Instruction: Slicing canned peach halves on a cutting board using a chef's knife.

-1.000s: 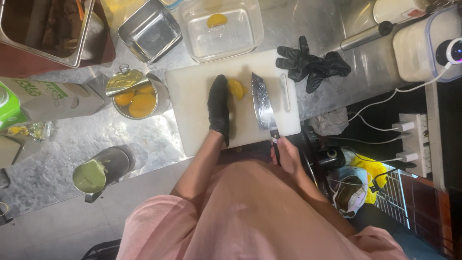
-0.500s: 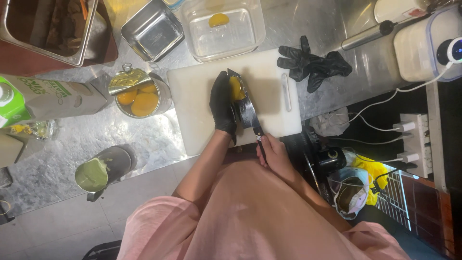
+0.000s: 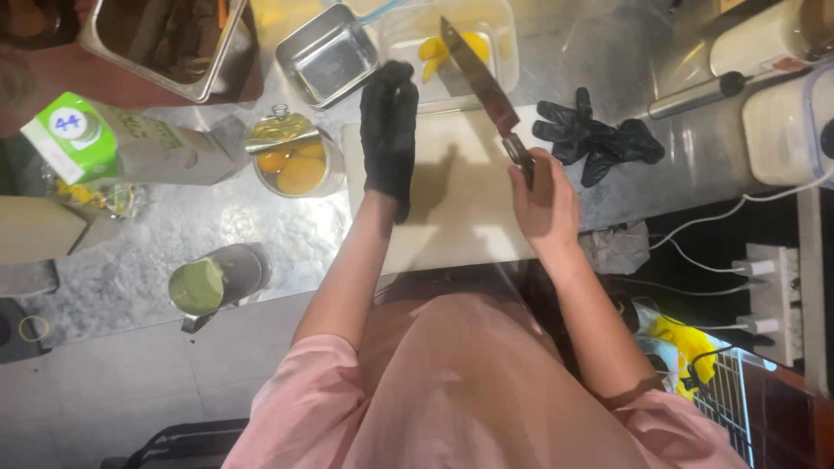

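My left hand point(image 3: 389, 139), in a black glove, hovers flat over the far left part of the white cutting board point(image 3: 452, 217), fingers together and nothing in it. My bare right hand point(image 3: 543, 204) grips the handle of a large kitchen knife point(image 3: 476, 74). The blade points up and away, its tip over a clear plastic tub point(image 3: 504, 65) that holds yellow fruit pieces point(image 3: 434, 48). An open tin of yellow fruit halves point(image 3: 291, 165) stands left of the board.
A spare pair of black gloves point(image 3: 599, 139) lies right of the board. Behind are a small steel pan point(image 3: 326, 56) and a large steel pan point(image 3: 165, 39). A green and white carton point(image 3: 113, 143) lies at left, a green-lidded cup point(image 3: 208, 282) near the counter's front edge.
Both hands have lifted off the board and moved away toward the clear tub. The knife, which lay over fruit on the board, is now raised over the tub, and the board is bare.
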